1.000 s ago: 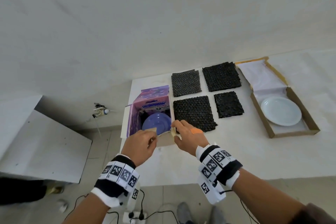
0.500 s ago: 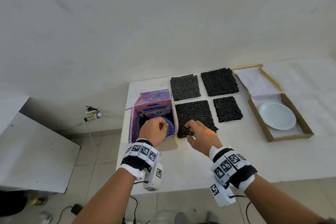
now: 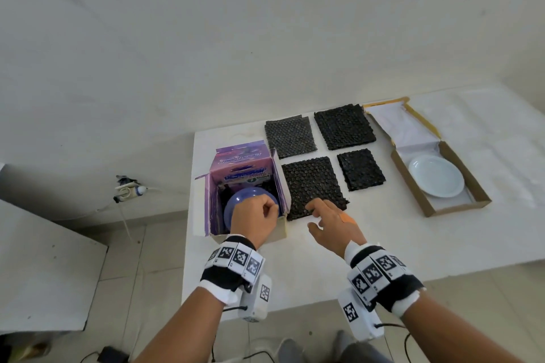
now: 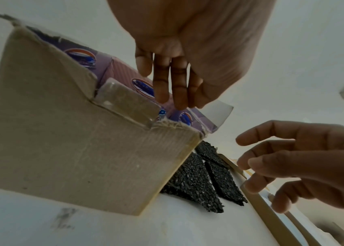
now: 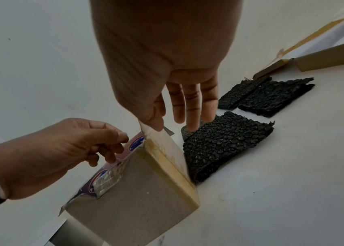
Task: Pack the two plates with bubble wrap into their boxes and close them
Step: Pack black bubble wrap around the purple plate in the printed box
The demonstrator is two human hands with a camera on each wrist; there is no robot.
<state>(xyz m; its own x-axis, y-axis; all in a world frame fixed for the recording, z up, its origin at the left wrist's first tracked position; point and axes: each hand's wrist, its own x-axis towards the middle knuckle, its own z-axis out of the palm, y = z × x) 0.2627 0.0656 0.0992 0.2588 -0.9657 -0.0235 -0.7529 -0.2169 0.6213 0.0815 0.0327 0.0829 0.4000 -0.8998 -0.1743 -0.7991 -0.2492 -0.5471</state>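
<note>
We're moving off the front flap: right hand (image 3: 333,222) is now reaching over the nearest bubble wrap sheet (image 3: 312,186), fingers spread and relaxed, tips touching its near edge, gripping nothing yet. Left hand (image 3: 255,219) is hovering over the purple box (image 3: 244,168), fingers loosely curled, empty. Purple plate (image 3: 236,203) is sitting inside, uncovered, so padding looks next. White plate (image 3: 436,175) is waiting in the brown box (image 3: 472,183), well apart
</note>
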